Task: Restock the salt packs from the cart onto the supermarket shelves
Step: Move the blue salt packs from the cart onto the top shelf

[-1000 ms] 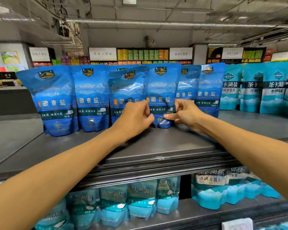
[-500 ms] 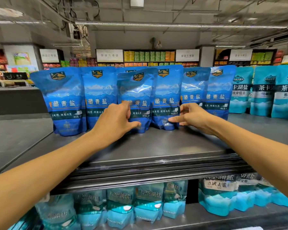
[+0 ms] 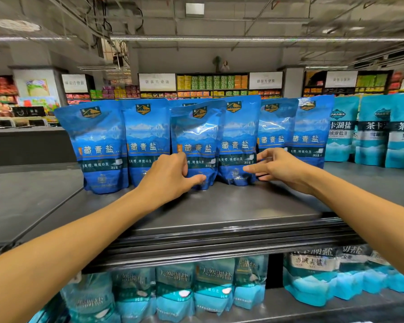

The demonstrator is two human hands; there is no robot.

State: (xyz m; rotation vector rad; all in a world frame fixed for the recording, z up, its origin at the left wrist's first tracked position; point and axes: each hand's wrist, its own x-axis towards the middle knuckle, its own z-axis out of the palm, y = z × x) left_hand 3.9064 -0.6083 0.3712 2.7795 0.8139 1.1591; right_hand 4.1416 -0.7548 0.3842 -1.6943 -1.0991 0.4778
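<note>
Grey metal top shelf spans mid-frame, front edge toward the camera. On it, centre frame, a row of glossy dark-blue plastic salt pouches stands upright, long axis vertical, shoulder to shoulder; teal salt pouches continue the row at right. Lower shelf at the bottom of the frame holds more pale turquoise salt bags. No cart in view.

Middle blue pouch sits slightly ahead of its neighbours, directly beyond the left hand. That hand is the nearer one: fingers curved against the pouch's lower left edge, thumb stretched across its base, touching; whether it is truly gripping, cannot tell for certain. Right hand is just right of it, fingers spread and loose, holding nothing, fingertips near the bases of the next pouches; contact unclear. Hands are apart, one pouch-width between them. Judgement: placing looks finished; next is likely letting go and pulling back.
</note>
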